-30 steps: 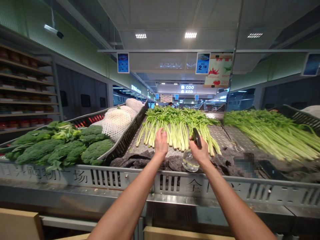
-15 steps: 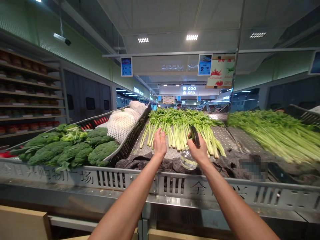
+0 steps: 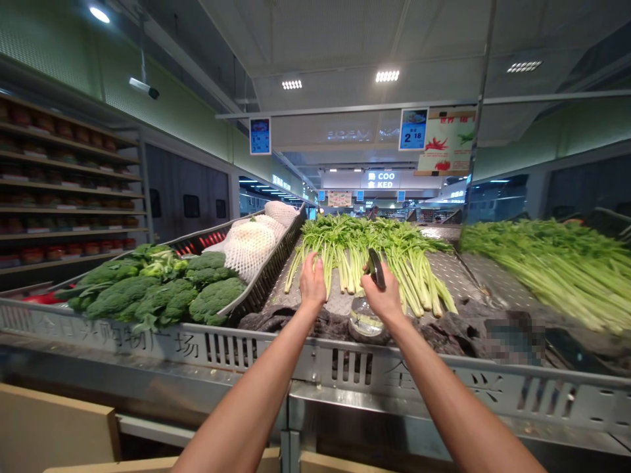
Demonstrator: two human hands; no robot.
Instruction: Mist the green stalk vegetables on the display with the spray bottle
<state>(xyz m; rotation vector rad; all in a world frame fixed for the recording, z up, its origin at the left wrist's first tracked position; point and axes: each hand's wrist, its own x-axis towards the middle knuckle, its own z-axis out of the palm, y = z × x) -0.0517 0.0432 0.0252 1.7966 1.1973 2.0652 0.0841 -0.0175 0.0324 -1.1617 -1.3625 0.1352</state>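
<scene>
My right hand [image 3: 386, 295] is wrapped round the neck of a clear spray bottle [image 3: 363, 322] with a black spray head. Water shows in the bottle's rounded base, which is low over the dark crumpled cloth [image 3: 438, 332]. My left hand [image 3: 312, 281] is raised with its fingers stretched up and nothing in it. It is in front of the left part of a row of celery [image 3: 414, 276]. The celery lies on a sloping metal shelf, leaves to the back and pale stalk ends towards me. Both hands appear apart from the stalks.
Broccoli [image 3: 162, 292] and pale produce in white foam nets [image 3: 251, 246] fill the bin at left, behind a black slotted divider [image 3: 276, 266]. A grey slotted rail [image 3: 315, 361] runs along the front. At right, a mirror [image 3: 547, 263] reflects celery. Price signs [image 3: 413, 129] hang overhead.
The camera view has turned slightly left, so the display has shifted right in the picture. The spray bottle stays in my right hand, and my left hand keeps its raised pose.
</scene>
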